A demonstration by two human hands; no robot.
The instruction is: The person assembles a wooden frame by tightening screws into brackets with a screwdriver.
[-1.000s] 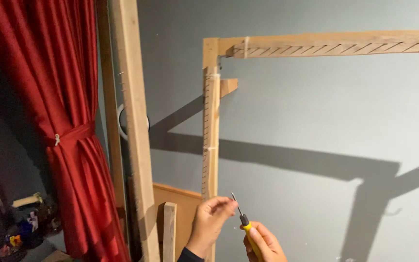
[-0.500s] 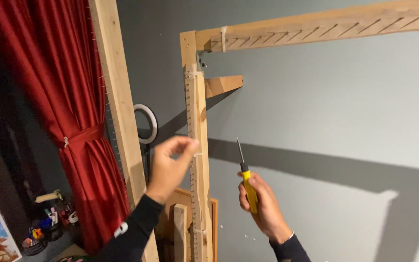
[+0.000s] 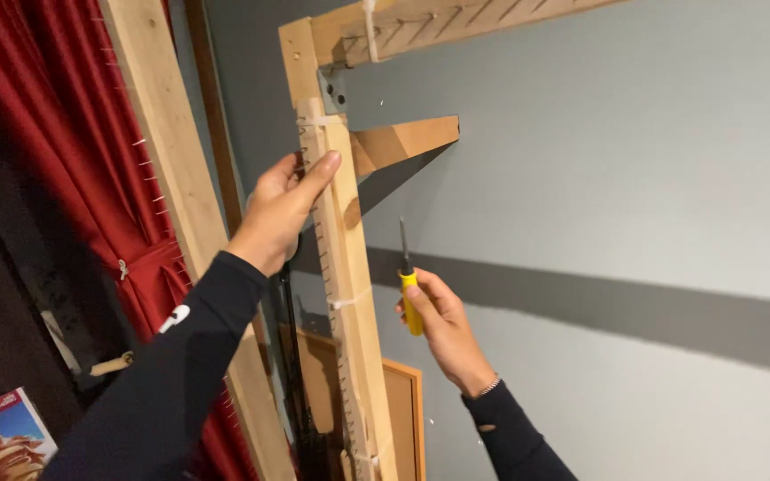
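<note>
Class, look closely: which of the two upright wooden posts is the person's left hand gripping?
The notched post on the right, joined to the top beam; the left hand wraps it. The plain post stands untouched.

Upright post [image 3: 336, 267] hides left fingers [image 3: 289, 169]; top beam [image 3: 456, 22] runs off frame

Yellow-handled screwdriver [image 3: 409, 289], pale wooden post [image 3: 340, 267], red curtain [image 3: 64, 160], grey wall [image 3: 626, 178].

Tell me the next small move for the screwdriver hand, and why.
Probably raise the right hand so the screwdriver tip nears the metal bracket. The left hand already grips the upright post, while the tip points up, well below the bracket.
</note>
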